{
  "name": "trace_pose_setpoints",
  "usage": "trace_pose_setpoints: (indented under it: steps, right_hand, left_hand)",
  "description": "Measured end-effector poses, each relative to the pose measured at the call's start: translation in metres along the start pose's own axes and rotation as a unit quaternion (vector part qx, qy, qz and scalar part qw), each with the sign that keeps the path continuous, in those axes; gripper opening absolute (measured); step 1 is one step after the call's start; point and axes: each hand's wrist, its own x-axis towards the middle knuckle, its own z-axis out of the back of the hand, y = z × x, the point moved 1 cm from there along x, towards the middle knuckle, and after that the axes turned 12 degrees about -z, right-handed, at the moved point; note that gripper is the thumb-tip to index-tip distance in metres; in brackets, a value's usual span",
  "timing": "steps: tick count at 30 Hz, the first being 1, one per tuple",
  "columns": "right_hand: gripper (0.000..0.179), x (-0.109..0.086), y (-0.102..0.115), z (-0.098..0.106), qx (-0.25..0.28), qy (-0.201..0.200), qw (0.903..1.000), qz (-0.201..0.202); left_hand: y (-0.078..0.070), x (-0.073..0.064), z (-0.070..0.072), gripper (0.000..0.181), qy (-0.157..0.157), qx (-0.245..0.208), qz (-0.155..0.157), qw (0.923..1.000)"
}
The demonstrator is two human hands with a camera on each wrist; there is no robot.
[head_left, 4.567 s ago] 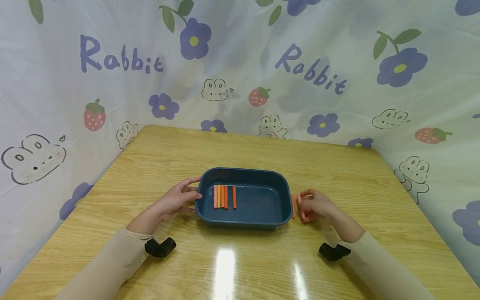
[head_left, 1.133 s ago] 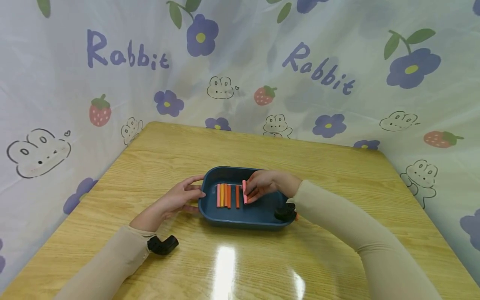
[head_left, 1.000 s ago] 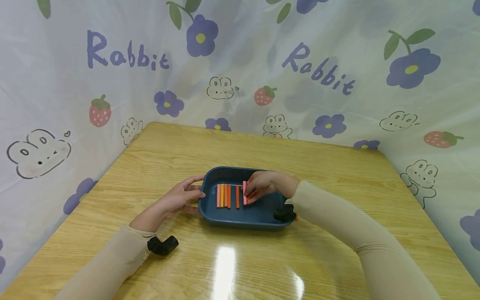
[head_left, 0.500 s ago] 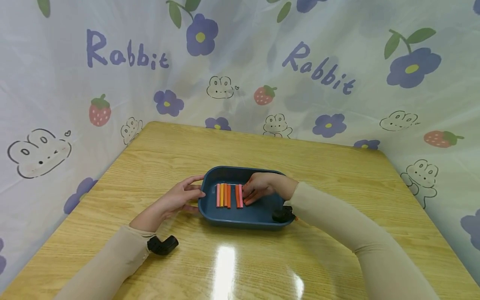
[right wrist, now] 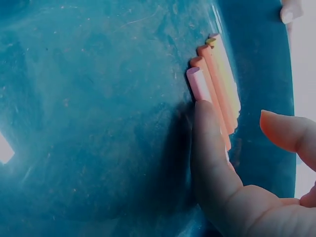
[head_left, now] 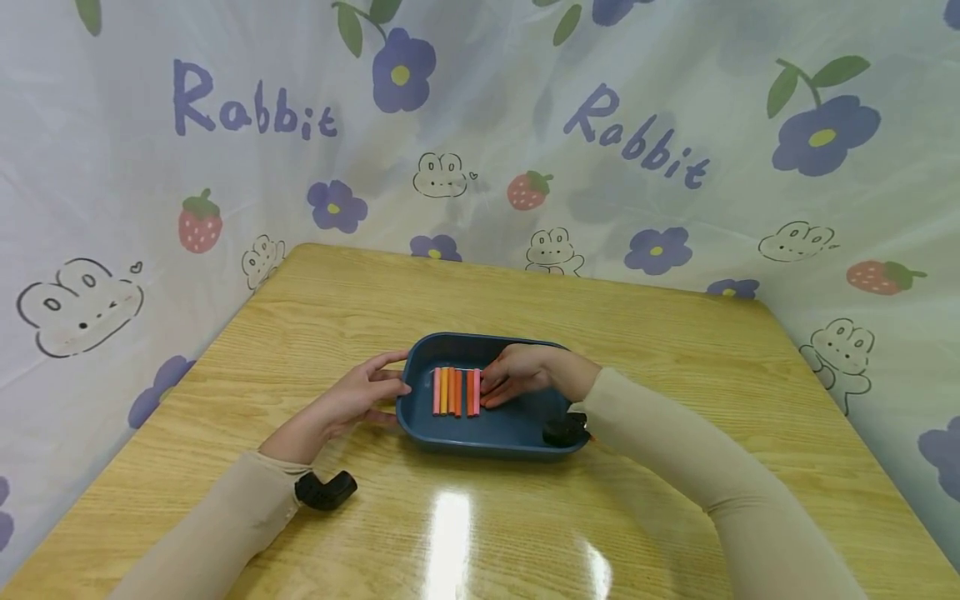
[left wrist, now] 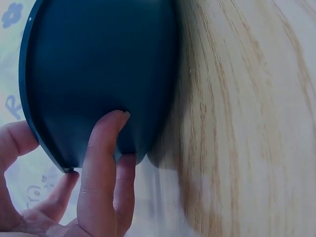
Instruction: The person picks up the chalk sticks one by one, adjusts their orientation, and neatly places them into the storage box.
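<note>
In the head view a dark blue tray (head_left: 517,446) stands on the wooden table. My left hand (head_left: 357,396) holds its left end, with the thumb at the rim and fingers against the outer wall in the left wrist view. Inside lie pink, yellow and orange chalk sticks (head_left: 444,392) in a row at the left. Slightly to their right, an orange-red stick (head_left: 470,393) and a pink chalk stick (head_left: 477,393) lie side by side. My right hand (head_left: 525,372) touches the pink one with an extended finger (right wrist: 206,138); the thumb stands apart in the right wrist view.
A bit of orange (head_left: 592,438) shows beside the tray's right end, mostly hidden by the right wrist's black camera (head_left: 566,429). Patterned cloth (head_left: 480,108) hangs behind and beside the table (head_left: 360,292).
My right hand has brought the pink chalk stick from the table into the tray, set it against the orange-red one and shifted both left. The left hand stays at the tray.
</note>
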Motion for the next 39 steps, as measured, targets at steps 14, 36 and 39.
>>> trace_pose_setpoints:
  steps: [14,36,39]
  right_hand:
    - [0.052,-0.037,0.002,0.007,-0.019,0.045,0.996,0.075]
    - [0.051,-0.103,-0.034,0.041,-0.019,0.027,0.9839,0.176]
    - [0.048,-0.11,-0.044,0.048,-0.014,0.013,0.9828,0.184]
  left_hand:
    - [-0.001,-0.001,-0.001,0.067,0.001,0.005,-0.001,1.0]
    - [0.002,0.001,-0.002,0.066,-0.001,0.011,0.002,0.9999]
    - [0.002,0.001,-0.001,0.066,0.002,0.009,0.001,1.0]
